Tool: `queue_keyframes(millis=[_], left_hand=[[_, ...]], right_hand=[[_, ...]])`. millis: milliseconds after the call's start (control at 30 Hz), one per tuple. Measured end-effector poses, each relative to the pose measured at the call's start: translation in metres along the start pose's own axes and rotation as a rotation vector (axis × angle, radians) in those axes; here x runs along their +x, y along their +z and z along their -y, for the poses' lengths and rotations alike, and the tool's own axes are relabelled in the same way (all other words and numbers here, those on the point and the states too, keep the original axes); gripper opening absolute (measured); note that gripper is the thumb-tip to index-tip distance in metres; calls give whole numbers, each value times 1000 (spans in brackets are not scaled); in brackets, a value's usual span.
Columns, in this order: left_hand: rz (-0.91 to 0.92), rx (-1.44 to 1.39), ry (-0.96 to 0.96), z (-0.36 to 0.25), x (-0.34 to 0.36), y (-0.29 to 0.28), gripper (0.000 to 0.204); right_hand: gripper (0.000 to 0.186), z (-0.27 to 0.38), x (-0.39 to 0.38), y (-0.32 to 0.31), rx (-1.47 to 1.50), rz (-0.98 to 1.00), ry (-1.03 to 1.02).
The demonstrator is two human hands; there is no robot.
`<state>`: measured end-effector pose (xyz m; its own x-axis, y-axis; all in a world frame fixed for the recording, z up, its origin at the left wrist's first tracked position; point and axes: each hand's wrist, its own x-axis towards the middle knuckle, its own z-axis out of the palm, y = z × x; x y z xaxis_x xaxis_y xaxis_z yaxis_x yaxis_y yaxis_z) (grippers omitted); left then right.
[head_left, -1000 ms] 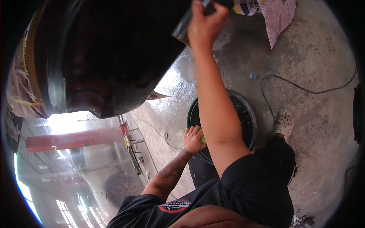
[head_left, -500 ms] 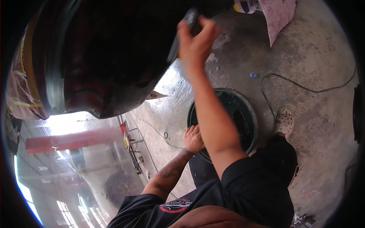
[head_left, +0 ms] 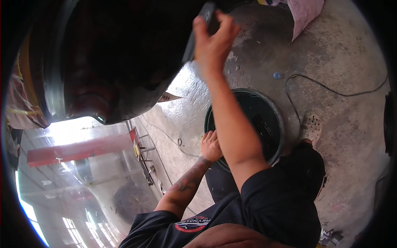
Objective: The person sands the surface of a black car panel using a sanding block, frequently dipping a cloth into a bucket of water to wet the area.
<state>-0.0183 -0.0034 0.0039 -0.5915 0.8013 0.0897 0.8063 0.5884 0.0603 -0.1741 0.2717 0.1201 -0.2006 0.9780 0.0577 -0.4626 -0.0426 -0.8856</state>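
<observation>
My right hand (head_left: 215, 47) grips a long dark grey sanding block (head_left: 190, 47), thumb on one side and fingers on the other. The block lies along the edge of a glossy dark vehicle body panel (head_left: 111, 70) and appears to touch it. Lower down, my left hand (head_left: 211, 146) is closed at the left rim of a round dark bucket (head_left: 281, 128). A small yellowish bit shows beside its fingers, but what they hold is hidden. My right forearm crosses over the bucket and covers part of it; dark, shiny liquid seems to be inside.
A black cable (head_left: 326, 90) winds over the concrete floor near my perforated shoe (head_left: 312, 126). A small blue cap (head_left: 276, 75) lies beyond the bucket. Masking paper (head_left: 306, 16) hangs at the top right. A metal frame (head_left: 144, 153) stands at lower left.
The view has shifted slightly, so the panel, bucket and floor appear higher. My right hand keeps its grip on the sanding block, now slightly lower along the panel. My left hand stays at the rim.
</observation>
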Motion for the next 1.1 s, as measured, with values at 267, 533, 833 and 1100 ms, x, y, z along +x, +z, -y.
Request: queue_keyframes(millis=[267, 533, 833, 1100], left_hand=[[123, 48, -20, -5, 4, -8, 37], [25, 32, 46, 9, -7, 3, 38], [83, 35, -20, 1, 0, -1, 38], [98, 26, -39, -8, 9, -10, 37]], right_hand=[[44, -5, 63, 6, -47, -151, 47], [55, -8, -29, 6, 6, 3, 27], [47, -27, 7, -1, 121, -75, 17], [53, -39, 35, 0, 18, -11, 36]])
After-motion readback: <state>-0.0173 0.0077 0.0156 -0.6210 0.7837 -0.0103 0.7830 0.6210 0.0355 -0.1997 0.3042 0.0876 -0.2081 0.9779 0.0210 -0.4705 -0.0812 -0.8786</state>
